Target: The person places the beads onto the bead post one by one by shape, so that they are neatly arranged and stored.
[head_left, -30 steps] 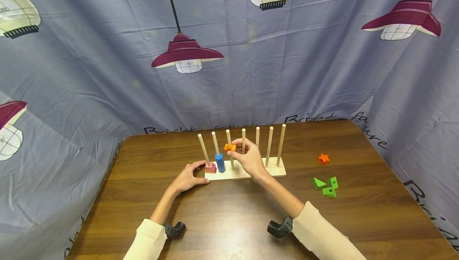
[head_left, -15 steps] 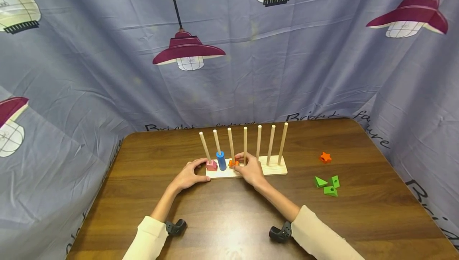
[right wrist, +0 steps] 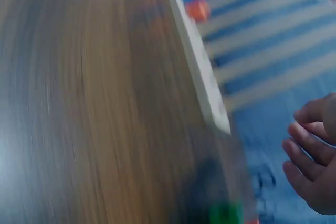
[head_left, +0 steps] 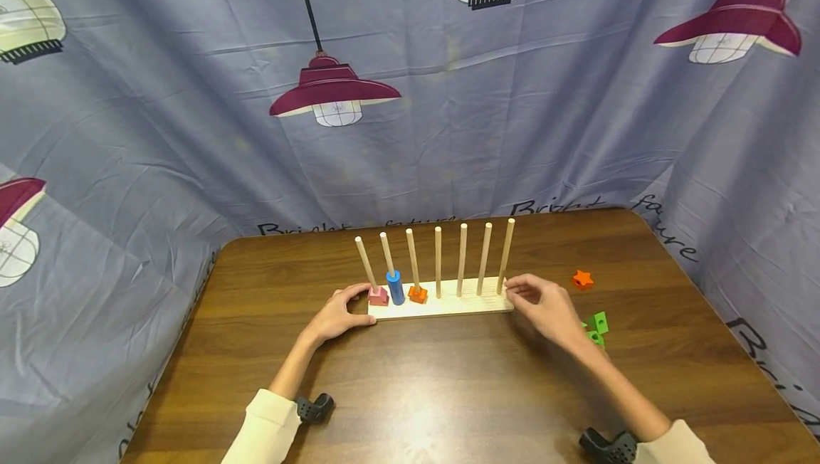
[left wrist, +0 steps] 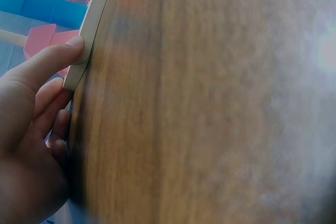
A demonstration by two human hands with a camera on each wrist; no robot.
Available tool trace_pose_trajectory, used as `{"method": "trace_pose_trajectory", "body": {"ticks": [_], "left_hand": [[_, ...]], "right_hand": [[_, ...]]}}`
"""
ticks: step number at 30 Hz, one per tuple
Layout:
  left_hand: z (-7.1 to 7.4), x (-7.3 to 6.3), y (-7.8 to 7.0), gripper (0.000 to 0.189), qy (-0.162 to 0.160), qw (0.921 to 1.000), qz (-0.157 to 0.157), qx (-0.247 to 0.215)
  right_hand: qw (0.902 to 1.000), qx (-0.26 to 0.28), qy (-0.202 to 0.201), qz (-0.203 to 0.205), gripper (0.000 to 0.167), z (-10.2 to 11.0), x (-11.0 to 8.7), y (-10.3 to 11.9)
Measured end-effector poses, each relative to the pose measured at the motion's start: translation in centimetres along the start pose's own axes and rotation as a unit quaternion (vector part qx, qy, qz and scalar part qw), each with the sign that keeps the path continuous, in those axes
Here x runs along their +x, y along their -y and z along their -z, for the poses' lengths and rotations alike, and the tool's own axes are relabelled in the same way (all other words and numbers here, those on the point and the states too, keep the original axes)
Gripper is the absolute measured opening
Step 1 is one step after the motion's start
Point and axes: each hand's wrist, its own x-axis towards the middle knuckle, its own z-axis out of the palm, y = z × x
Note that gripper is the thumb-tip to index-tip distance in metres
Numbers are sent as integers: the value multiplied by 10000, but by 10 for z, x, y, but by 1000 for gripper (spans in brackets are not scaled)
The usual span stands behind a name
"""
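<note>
A pale wooden pegboard carries a row of upright dowels. My left hand grips its left end, the thumb at the front edge and fingers behind. On the three leftmost dowels sit a pink block, a blue cylinder and an orange star-shaped bead, all down at the base. The other dowels are bare. My right hand hovers by the board's right end with loosely bent fingers and nothing between them; it looks blurred in the right wrist view.
Right of the board lies a second orange star bead on the wooden table. Green blocks with holes lie nearer, partly hidden by my right hand. A grey-blue curtain printed with lamps hangs behind the table.
The orange star bead went down the third dowel to the base. My right hand let go of it and moved right, past the board's end. My left hand stayed on the board.
</note>
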Motion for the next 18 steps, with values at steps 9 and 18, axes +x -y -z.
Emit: {"method": "trace_pose_trajectory", "body": {"ticks": [9,18], "left_hand": [[2,0,2,75,-45,9999,-51,100],[-1,-1,0,76,19,10000,13,-85]], "right_hand": [[9812,-1032,-1116,-1191,37,75,-5,-78],[9728,-1008,-802,-1923,57,72,-1,-106]]}}
